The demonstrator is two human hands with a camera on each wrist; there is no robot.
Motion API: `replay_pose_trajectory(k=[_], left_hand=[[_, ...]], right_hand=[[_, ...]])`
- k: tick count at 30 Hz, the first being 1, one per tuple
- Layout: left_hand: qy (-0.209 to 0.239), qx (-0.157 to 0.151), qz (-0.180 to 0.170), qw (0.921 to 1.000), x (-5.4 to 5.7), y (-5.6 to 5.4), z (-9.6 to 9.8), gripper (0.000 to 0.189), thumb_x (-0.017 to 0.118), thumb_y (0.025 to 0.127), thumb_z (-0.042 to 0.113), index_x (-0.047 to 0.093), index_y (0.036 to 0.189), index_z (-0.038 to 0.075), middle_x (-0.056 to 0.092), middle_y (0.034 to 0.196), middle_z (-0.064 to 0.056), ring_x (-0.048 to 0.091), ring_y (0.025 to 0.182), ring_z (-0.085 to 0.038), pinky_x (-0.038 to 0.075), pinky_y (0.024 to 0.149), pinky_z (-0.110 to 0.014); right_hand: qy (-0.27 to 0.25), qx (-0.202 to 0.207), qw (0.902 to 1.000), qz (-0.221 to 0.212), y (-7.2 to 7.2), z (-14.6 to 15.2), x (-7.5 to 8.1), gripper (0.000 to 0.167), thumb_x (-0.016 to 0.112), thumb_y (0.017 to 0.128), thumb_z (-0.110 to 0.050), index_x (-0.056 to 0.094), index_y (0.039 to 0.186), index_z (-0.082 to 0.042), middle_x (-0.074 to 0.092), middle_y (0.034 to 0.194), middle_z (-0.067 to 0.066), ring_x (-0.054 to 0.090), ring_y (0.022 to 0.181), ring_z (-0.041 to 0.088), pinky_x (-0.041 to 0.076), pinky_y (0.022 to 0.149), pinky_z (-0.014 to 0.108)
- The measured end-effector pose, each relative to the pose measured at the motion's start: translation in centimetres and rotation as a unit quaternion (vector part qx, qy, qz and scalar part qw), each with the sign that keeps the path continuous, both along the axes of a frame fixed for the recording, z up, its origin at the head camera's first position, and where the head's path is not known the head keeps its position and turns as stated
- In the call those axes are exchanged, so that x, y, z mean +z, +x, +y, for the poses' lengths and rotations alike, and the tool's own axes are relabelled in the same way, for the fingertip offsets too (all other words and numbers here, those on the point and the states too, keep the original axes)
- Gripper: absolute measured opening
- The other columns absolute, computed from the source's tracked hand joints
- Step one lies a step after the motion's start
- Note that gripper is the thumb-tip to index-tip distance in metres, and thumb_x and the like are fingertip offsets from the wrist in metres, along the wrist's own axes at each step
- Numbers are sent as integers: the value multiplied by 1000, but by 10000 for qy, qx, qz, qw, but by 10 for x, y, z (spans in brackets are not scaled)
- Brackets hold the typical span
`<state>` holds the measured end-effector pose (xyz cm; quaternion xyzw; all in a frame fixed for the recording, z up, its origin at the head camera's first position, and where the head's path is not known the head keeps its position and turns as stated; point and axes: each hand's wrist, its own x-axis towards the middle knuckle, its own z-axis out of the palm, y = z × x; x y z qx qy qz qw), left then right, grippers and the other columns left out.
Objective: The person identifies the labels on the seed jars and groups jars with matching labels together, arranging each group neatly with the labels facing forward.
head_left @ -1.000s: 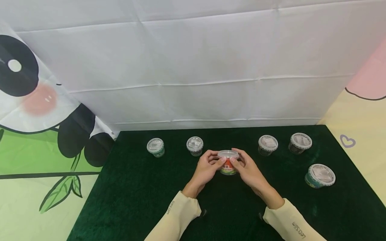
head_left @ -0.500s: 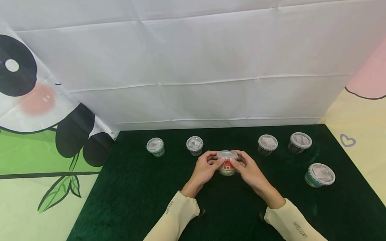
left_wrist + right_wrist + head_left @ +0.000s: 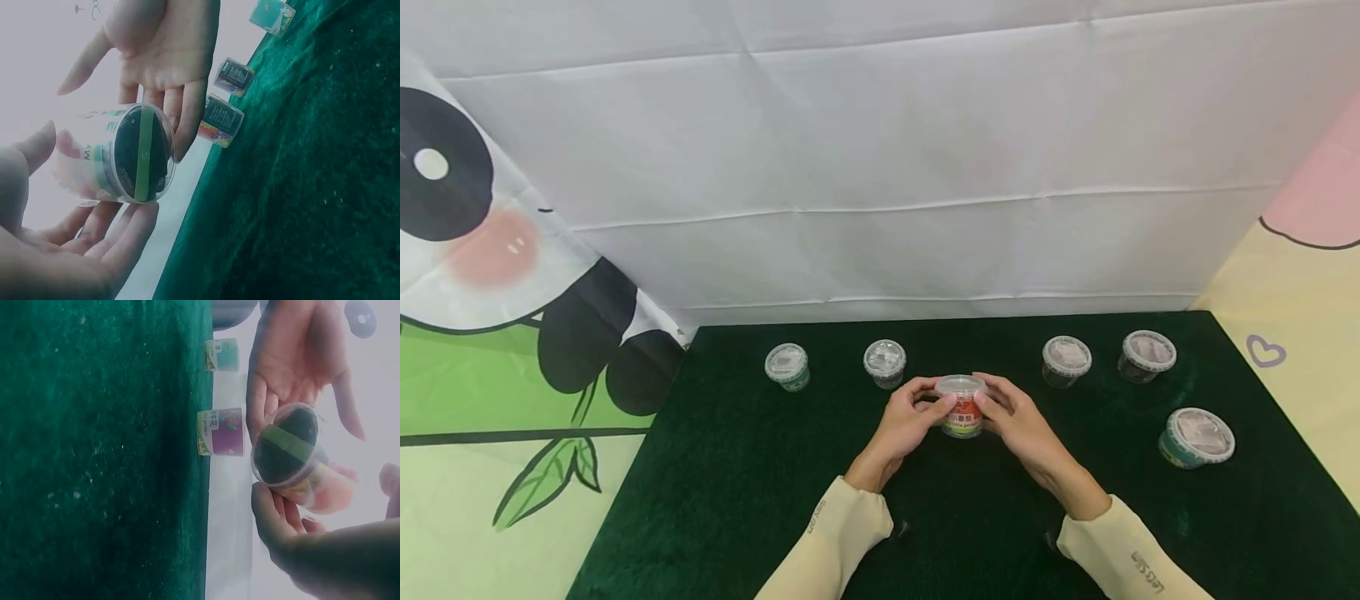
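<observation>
Both my hands hold one small clear plastic tub with a clear lid and a red-and-green label, near the middle of the table. My left hand grips its left side and my right hand its right side, thumbs towards me. In the left wrist view the bottom of the tub shows dark with a green strip across it. The same strip crosses the base of the tub in the right wrist view. It appears raised off the table, lid uppermost.
On the dark green cloth-covered table stand more lidded tubs. Two are back left, one teal and one clear-lidded. Two dark ones are back right, with a teal tub nearer. A white sheet hangs behind.
The held tub has shifted slightly left and its label has turned a little between my hands. The other tubs stay in place.
</observation>
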<state>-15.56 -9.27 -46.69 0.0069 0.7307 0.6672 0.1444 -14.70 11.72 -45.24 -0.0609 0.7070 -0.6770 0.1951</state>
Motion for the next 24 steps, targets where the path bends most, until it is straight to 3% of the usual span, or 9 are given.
replay_pose_trajectory(k=[9,17,24], left_hand=[[736,-319,-396,9960,2,-1,-5,47,60,110,29,51,150,5,63,141,-15,64,125,-24,55,108,-44],[634,-145,-290,9975,4,0,-5,46,64,108,29,57,147,5,67,137,-14,67,121,-23,59,102,-40],[647,-337,-395,9966,1,-1,-8,47,62,109,28,54,151,8,65,141,-13,64,127,-26,56,106,-42]], right_hand=[[59,5,10000,53,-2,4,1,54,45,115,-27,32,162,-4,44,160,25,47,146,41,44,118,54],[30,11,9999,99,0,2,0,55,46,115,-27,30,162,-3,42,159,25,47,145,42,43,119,56],[46,124,9998,157,-2,3,0,56,47,114,-25,30,163,-3,44,159,26,47,146,42,43,118,56]])
